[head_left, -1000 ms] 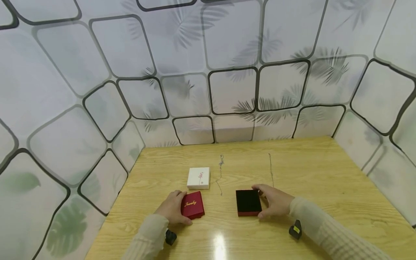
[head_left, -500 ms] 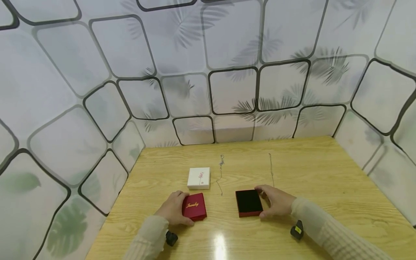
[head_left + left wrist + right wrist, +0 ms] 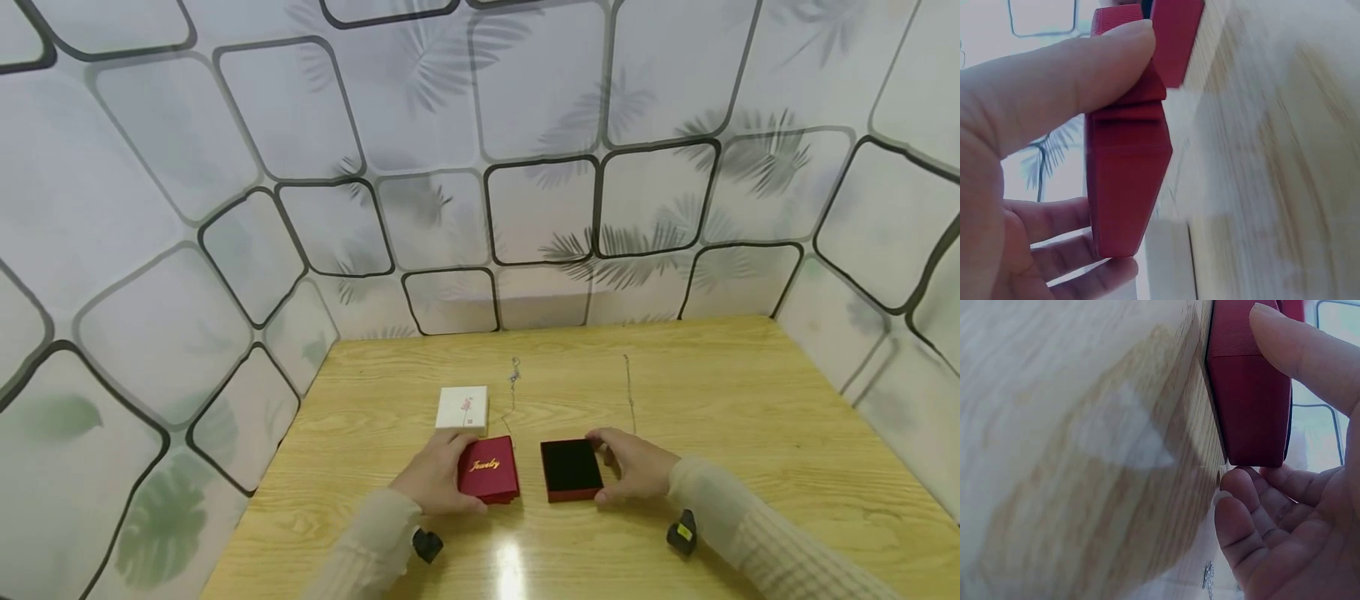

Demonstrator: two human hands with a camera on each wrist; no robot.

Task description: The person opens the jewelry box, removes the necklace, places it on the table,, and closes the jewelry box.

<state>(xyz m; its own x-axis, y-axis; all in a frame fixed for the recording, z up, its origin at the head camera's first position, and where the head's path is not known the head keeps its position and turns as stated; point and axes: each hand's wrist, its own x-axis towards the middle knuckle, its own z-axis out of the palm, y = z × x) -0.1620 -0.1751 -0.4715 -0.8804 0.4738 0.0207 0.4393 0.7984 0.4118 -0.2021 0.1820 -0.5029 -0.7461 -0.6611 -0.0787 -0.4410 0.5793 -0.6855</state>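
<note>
A red jewelry box lid (image 3: pixel 489 468), lettered "Jewelry" in gold, is gripped between the thumb and fingers of my left hand (image 3: pixel 435 479). A folded red ribbon (image 3: pixel 1129 103) shows on the lid's side in the left wrist view, under my thumb. To its right stands the red box base (image 3: pixel 572 468) with a black insert facing up. My right hand (image 3: pixel 636 468) holds the base by its right side, thumb at the near edge and fingers at the far corner. The right wrist view shows the base's dark red wall (image 3: pixel 1254 412) low against the tabletop.
Just behind the lid lies a white box (image 3: pixel 459 407) with a pink flower print. Two thin chain necklaces, a left one (image 3: pixel 513 379) and a right one (image 3: pixel 629 392), lie stretched out on the wooden table (image 3: pixel 750 417). Patterned fabric walls (image 3: pixel 540 208) enclose the table.
My left hand has moved to the right with the lid, bringing it close beside the box base and in front of the white box. The right hand stays nearly still on the base.
</note>
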